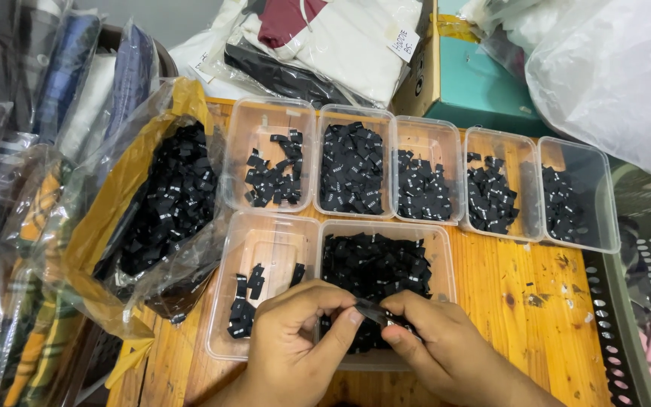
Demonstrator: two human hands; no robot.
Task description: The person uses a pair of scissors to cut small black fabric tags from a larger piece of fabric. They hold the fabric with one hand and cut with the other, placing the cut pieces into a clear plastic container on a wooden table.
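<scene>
Both hands meet at 6 o'clock over the counter (521,301). The left hand (291,343) and right hand (438,347) each pinch one end of a small black label (371,311) between thumb and forefinger; neither is released or clenched into a fist. The label sits above the near edge of the fuller front tub (386,290), with the sparse front tub (254,283) at 9 o'clock of it.

5 clear tubs line the far row at 12 o'clock, the first (269,154) thinly filled, the second (356,162) well filled. An open bag of black labels (163,200) lies at 10 o'clock.

Judgement: good handling calls for a light fingertip grip, the label pulled flat so its marking faces up, and 1 piece separated at a time. Labels clinging together risk dropping into the wrong tub.
</scene>
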